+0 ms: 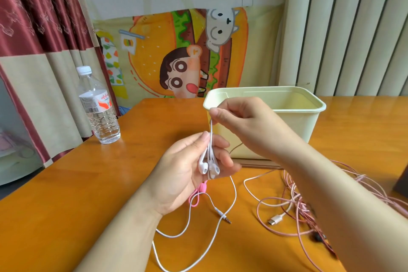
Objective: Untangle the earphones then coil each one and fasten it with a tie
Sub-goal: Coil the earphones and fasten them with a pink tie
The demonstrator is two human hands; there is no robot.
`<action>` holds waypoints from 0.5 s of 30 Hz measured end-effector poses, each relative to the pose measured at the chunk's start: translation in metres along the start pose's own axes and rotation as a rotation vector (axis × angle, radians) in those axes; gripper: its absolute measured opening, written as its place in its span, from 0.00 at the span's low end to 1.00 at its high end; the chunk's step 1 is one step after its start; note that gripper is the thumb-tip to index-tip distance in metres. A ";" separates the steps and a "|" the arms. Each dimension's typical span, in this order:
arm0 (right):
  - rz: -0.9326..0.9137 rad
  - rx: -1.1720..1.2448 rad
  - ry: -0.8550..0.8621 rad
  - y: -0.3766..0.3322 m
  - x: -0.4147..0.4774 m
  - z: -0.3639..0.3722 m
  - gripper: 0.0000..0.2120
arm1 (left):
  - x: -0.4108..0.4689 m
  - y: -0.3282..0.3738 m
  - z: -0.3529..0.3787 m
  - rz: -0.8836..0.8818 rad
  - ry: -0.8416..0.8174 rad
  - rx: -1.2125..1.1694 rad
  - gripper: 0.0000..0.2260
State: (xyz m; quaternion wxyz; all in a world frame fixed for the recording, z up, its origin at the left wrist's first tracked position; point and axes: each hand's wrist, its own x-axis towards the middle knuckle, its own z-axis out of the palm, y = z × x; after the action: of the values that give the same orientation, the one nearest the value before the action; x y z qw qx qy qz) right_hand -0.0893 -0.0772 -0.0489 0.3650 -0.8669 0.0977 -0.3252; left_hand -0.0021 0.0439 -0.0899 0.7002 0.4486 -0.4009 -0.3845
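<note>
My left hand [189, 165] holds the two buds of the white earphones [208, 169] against its palm, thumb and fingers curled round the cord. Just above, my right hand [240, 121] pinches the same white cord and pulls it up taut. The rest of the white cord [229, 207] loops loosely on the table below, ending in a metal jack plug [223, 215]. A pink tie [198, 194] lies on the table under my left hand. A tangle of pink earphone cord [293, 203] with a white plug [274, 219] lies at the right, partly hidden by my right forearm.
A pale green plastic bin [313, 121] stands on the orange wooden table [110, 183] right behind my hands. A clear water bottle [98, 106] stands at the table's left edge. Curtains and a cartoon cloth hang behind. A dark object [400, 181] shows at the far right edge.
</note>
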 end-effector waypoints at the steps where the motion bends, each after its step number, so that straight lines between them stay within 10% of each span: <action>1: 0.010 0.019 -0.008 0.004 0.000 0.003 0.16 | -0.001 0.002 0.002 -0.007 -0.005 -0.057 0.14; 8: 0.069 -0.025 -0.383 0.020 -0.008 0.029 0.17 | 0.010 0.012 -0.015 0.146 0.165 -0.499 0.15; 15: -0.042 -0.180 -0.557 -0.008 -0.012 0.015 0.12 | 0.013 0.003 -0.027 0.161 0.286 -0.064 0.14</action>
State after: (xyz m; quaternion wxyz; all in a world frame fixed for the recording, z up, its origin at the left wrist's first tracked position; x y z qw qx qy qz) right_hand -0.0895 -0.0583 -0.0571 0.2925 -0.9535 0.0043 -0.0724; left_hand 0.0279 0.0416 -0.0922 0.7925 0.4425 -0.3196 -0.2719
